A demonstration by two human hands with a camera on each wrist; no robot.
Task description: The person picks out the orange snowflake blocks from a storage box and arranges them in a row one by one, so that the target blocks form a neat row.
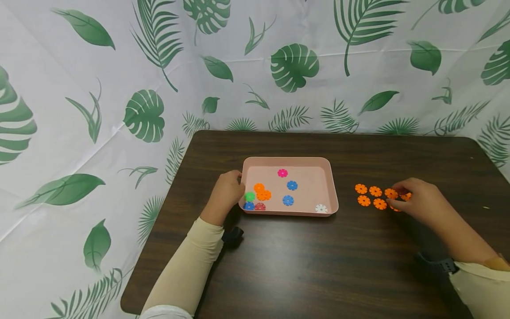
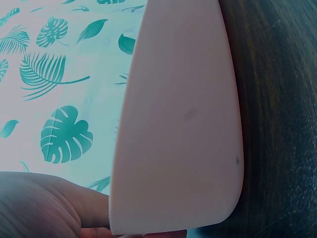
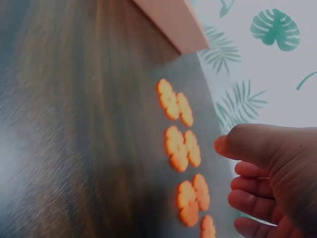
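- My right grip [image 1: 416, 201] hangs over the right end of the orange discs [image 1: 375, 191], thumb and fingers apart in a modest gap; the right wrist view shows nothing between them.
- Seven of those discs show on the table [image 1: 287, 270], in two rows reaching left from under that grip, which partly covers the rightmost.
- I judge the step to be handling these discs singly. I'd bring thumb and one fingertip down on opposite edges of one, as they look thin and flat, keeping the spare fingers lifted clear of its neighbours.
- My left grip [image 1: 225, 195] holds the pink tray [image 1: 312, 177] by its left side. A light, level hold should do; tipping would probably slide the loose pieces.
- In the tray, nearest the left grip, lie a green disc [image 1: 249, 196], a blue one [image 1: 249, 206], a red one [image 1: 260, 207] and an overlapping orange cluster [image 1: 264, 195], its count unclear to me.
- Farther right of that grip are a magenta disc [image 1: 282, 173] and two more blue discs [image 1: 292, 185]; a white disc [image 1: 321, 208] sits in the near corner towards my right grip.
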